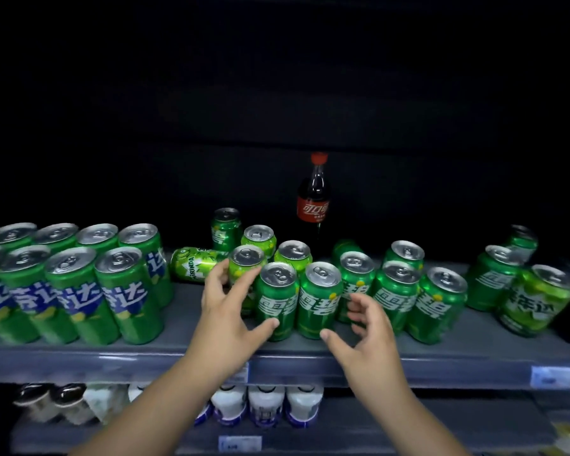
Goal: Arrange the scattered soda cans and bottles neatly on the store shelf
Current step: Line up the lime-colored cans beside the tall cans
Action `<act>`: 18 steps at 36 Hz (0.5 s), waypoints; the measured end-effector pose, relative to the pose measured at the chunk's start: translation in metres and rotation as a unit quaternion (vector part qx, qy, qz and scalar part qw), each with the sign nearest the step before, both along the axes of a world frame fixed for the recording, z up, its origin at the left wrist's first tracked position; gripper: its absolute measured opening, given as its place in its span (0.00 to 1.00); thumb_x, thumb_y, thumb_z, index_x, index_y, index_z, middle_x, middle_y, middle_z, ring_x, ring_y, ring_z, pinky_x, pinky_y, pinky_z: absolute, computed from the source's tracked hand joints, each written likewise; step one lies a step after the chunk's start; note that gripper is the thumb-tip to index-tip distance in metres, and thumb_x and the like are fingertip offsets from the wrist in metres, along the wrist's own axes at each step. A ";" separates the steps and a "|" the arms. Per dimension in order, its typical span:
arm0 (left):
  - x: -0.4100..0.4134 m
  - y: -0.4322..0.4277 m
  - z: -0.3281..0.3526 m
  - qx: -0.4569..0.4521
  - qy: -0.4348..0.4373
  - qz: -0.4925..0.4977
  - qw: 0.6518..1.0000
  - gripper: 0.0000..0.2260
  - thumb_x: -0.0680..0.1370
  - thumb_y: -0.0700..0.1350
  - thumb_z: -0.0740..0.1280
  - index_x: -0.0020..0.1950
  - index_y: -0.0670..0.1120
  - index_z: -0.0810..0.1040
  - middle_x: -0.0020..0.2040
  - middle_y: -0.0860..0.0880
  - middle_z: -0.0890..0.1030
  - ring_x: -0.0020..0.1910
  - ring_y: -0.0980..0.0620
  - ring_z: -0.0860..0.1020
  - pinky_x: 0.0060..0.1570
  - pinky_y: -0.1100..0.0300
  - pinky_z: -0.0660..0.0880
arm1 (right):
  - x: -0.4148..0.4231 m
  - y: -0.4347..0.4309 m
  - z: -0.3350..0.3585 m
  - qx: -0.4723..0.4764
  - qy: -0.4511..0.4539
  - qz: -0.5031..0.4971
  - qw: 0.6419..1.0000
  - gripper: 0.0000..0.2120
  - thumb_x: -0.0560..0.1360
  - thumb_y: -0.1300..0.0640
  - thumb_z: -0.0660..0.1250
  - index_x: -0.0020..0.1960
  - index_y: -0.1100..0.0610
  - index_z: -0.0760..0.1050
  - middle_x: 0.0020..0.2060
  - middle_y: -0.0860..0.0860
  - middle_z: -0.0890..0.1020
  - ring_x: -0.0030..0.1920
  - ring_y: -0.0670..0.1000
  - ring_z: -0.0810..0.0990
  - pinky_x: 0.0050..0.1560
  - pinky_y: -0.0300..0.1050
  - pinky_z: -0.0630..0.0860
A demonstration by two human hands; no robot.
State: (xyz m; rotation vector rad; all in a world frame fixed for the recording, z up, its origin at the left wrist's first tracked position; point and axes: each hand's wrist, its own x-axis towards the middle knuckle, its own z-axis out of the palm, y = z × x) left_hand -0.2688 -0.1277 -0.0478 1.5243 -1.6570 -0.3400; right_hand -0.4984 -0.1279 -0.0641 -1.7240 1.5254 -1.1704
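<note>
Nearest to you, low down, is the bottom shelf (112, 436). A row of white bottles (265, 406) stands on it, and two bottles with dark caps (37, 403) stand to the left of them.

Above that, both your arms reach out to the gray shelf (441, 360) where the soda is. Your left hand (226, 307) has its fingers spread wide apart. Its thumb touches the front of a dark green can (277, 301) at the near edge. Its other fingers reach up to a light green can (244, 271) just behind; the blur hides whether they grip it. Your right hand (369, 330) floats just in front of the cans. Its fingers are apart and a little bent, and they hold nothing. Its thumb tip is right by the bottom of a second dark green can (320, 297), which stands touching the first one.

On the left, a neat block of green cans with blue and white writing (69, 291) stands in rows. Between that block and your left hand, one can lies on its side (196, 263). To the right of your hands, more dark green cans (402, 291) stand close together. Farther right, apart from them, a small bunch of cans (537, 297) leans, looking blurry.

Farthest back, behind the middle cans, one cola bottle (314, 202) with a red cap stands up tall against the dark.
</note>
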 end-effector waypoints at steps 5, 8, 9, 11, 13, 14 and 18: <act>-0.016 0.004 -0.006 -0.005 0.027 0.001 1.000 0.38 0.67 0.52 0.78 0.72 0.64 0.63 0.74 0.63 0.50 0.75 0.52 0.58 0.66 0.50 0.73 | -0.014 -0.006 0.002 -0.015 0.026 0.033 0.999 0.33 0.70 0.49 0.78 0.65 0.36 0.61 0.62 0.39 0.69 0.61 0.38 0.70 0.64 0.41 0.71; -0.025 0.010 0.000 -0.008 -0.008 0.034 0.999 0.40 0.66 0.57 0.78 0.74 0.61 0.62 0.74 0.62 0.50 0.75 0.56 0.53 0.71 0.54 0.63 | -0.019 -0.004 0.011 -0.058 0.052 0.058 0.995 0.33 0.70 0.48 0.77 0.64 0.33 0.60 0.60 0.32 0.67 0.62 0.33 0.68 0.63 0.37 0.71; -0.028 0.012 0.005 -0.014 -0.021 0.044 0.999 0.40 0.66 0.58 0.77 0.74 0.60 0.62 0.75 0.60 0.50 0.75 0.57 0.51 0.70 0.55 0.61 | -0.021 -0.003 0.016 -0.076 0.065 0.064 0.993 0.33 0.70 0.48 0.77 0.64 0.33 0.60 0.60 0.30 0.66 0.63 0.33 0.68 0.63 0.37 0.70; -0.034 0.015 0.018 -0.040 -0.050 0.046 0.997 0.39 0.66 0.60 0.75 0.74 0.60 0.62 0.76 0.57 0.50 0.76 0.54 0.50 0.69 0.54 0.58 | -0.027 -0.003 0.028 -0.116 0.082 0.062 0.988 0.31 0.70 0.48 0.76 0.65 0.35 0.63 0.60 0.30 0.67 0.63 0.36 0.69 0.65 0.40 0.70; -0.041 0.014 0.032 -0.061 -0.085 0.025 0.994 0.39 0.66 0.61 0.74 0.74 0.61 0.61 0.76 0.56 0.51 0.76 0.52 0.50 0.69 0.52 0.57 | -0.035 -0.006 0.040 -0.164 0.089 0.039 0.982 0.28 0.70 0.48 0.76 0.66 0.40 0.67 0.60 0.36 0.70 0.63 0.40 0.71 0.65 0.44 0.71; -0.045 0.012 0.038 -0.063 -0.100 0.010 0.993 0.39 0.67 0.61 0.74 0.74 0.62 0.60 0.77 0.56 0.51 0.76 0.52 0.51 0.69 0.52 0.57 | -0.039 -0.008 0.046 -0.189 0.091 0.021 0.977 0.27 0.70 0.47 0.75 0.66 0.42 0.69 0.60 0.38 0.71 0.63 0.42 0.72 0.64 0.45 0.71; -0.069 -0.002 0.060 -0.062 -0.137 -0.055 0.987 0.37 0.69 0.63 0.70 0.75 0.62 0.58 0.76 0.55 0.55 0.75 0.52 0.56 0.70 0.51 0.61 | -0.064 -0.015 0.061 -0.266 0.107 -0.079 0.955 0.26 0.69 0.48 0.74 0.65 0.51 0.72 0.60 0.40 0.70 0.63 0.45 0.69 0.65 0.41 0.65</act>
